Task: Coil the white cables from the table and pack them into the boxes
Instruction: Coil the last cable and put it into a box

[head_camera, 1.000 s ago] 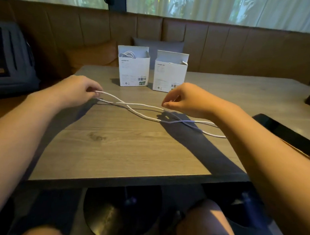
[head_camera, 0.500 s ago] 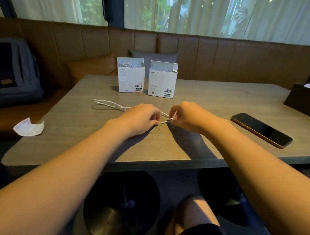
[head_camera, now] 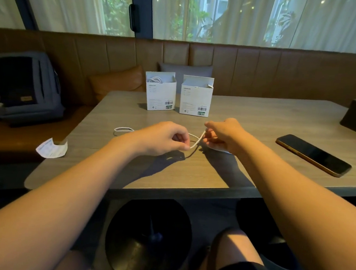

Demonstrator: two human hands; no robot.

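Pinching the cable (head_camera: 196,142) between finger and thumb, left hand (head_camera: 162,139) just above the table (head_camera: 170,170), fingers curled round the near end. Gripping the same cable a little higher, right hand (head_camera: 225,136), fingers closed on the strand, more white showing under the palm. Running taut and slanted between the two hands, one short stretch; trailing off left behind the left hand, a flat loop (head_camera: 123,130) lying on the wood. Probably early in the coiling, with only a turn or so gathered. Likely trouble: a springy cable slipping from so light a pinch and unwinding the turns gathered in the right hand; or the trailing loop snagging or kinking as it gets drawn in, giving a lopsided coil too wide for a box. Lying right of the hands, well apart, a phone (head_camera: 312,154); hanging at the left edge, a paper slip (head_camera: 52,148). Standing farther back, side by side and open-topped, two boxes: left box (head_camera: 160,95) already holding a coil, right box (head_camera: 196,99) with contents not clear from here.
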